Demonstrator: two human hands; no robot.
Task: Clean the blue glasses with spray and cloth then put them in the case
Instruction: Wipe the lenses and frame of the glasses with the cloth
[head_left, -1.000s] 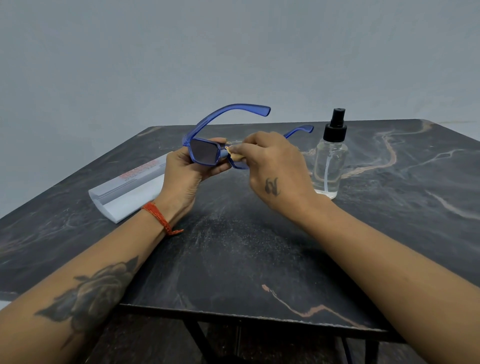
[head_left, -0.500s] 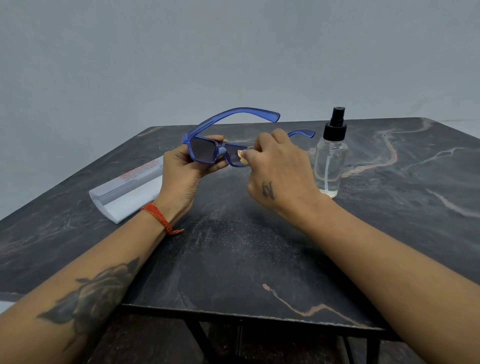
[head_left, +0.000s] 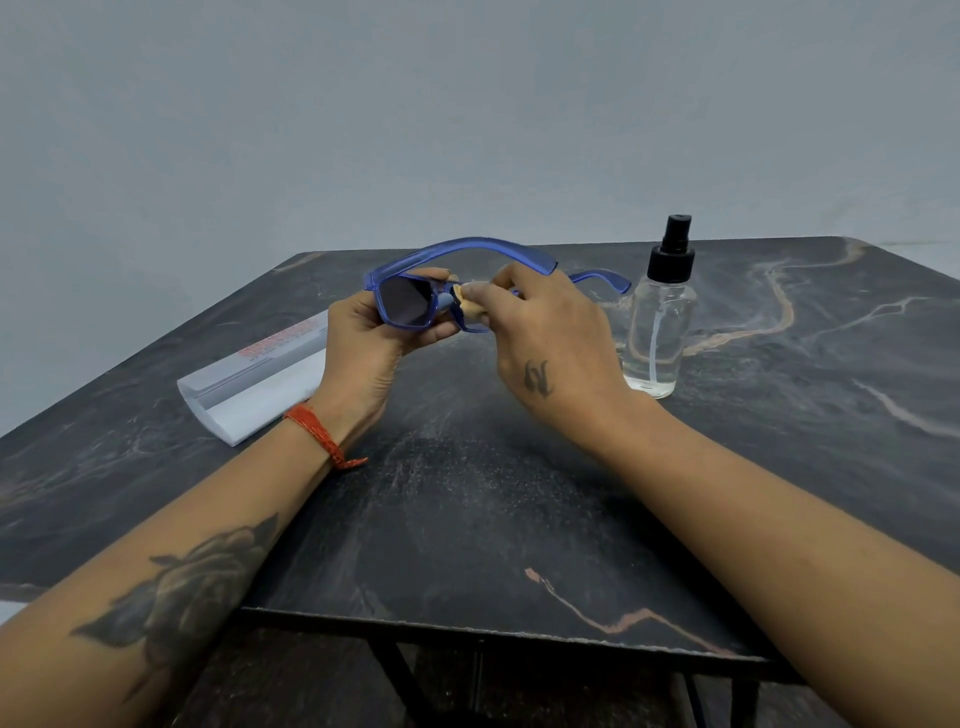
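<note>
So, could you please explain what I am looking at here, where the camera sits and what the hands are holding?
There is no machine here: a person works with two bare hands, and the one picture comes from a camera worn on the head, looking forward and down. The left hand holds the blue glasses by the frame, above the dark marble table. The right hand pinches a small tan cloth against the lens nearer the bottle. On the table a clear spray bottle with a black pump stands to the right, and a white case lies to the left.
</note>
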